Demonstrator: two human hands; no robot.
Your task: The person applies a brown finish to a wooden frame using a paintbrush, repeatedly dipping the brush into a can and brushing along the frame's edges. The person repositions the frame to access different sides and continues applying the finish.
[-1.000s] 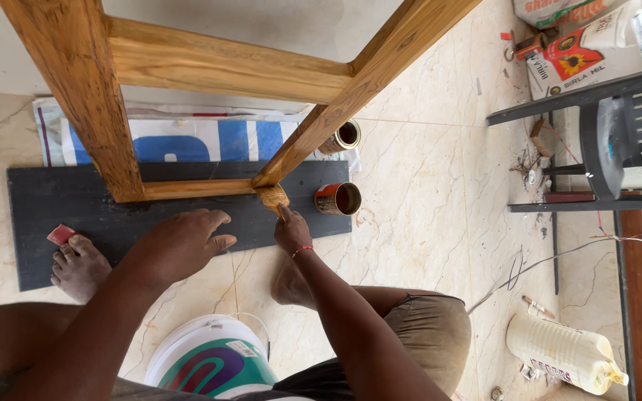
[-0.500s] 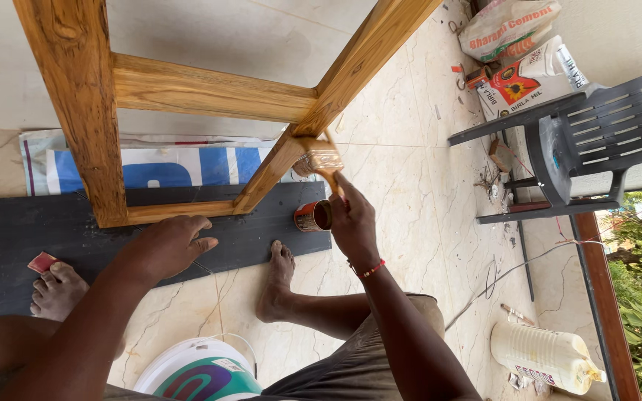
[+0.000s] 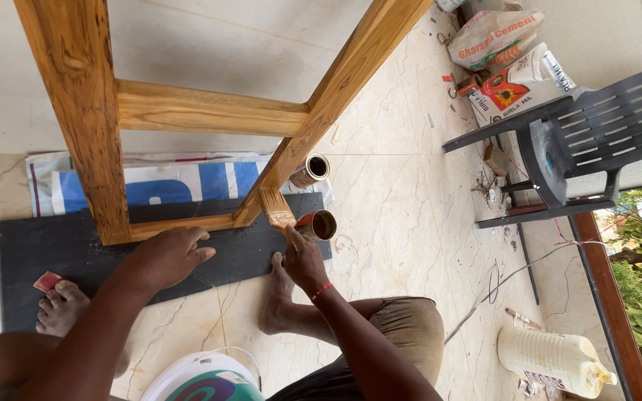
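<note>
A varnished wooden frame point(image 3: 209, 111) stands upright on a dark board point(image 3: 46, 256) laid on the tiled floor. My right hand point(image 3: 302, 260) grips a paintbrush point(image 3: 276, 208), whose bristles press on the lower part of the frame's slanted right post. My left hand point(image 3: 169, 256) rests flat on the dark board just below the frame's bottom rail, fingers spread. Two small open tins point(image 3: 311, 169) point(image 3: 317, 224) lie beside the post, the nearer one just right of the brush.
My bare feet point(image 3: 61, 308) point(image 3: 276, 301) rest on the floor and board edge. A white bucket point(image 3: 202, 379) sits below me. A dark plastic chair point(image 3: 581, 137), cement bags point(image 3: 495, 37), a white jerrycan point(image 3: 551, 356) and a loose cable point(image 3: 514, 275) lie to the right.
My right hand has brought the brush down the slanted post to its lower end. The view has shifted slightly; my left hand stays on the board.
</note>
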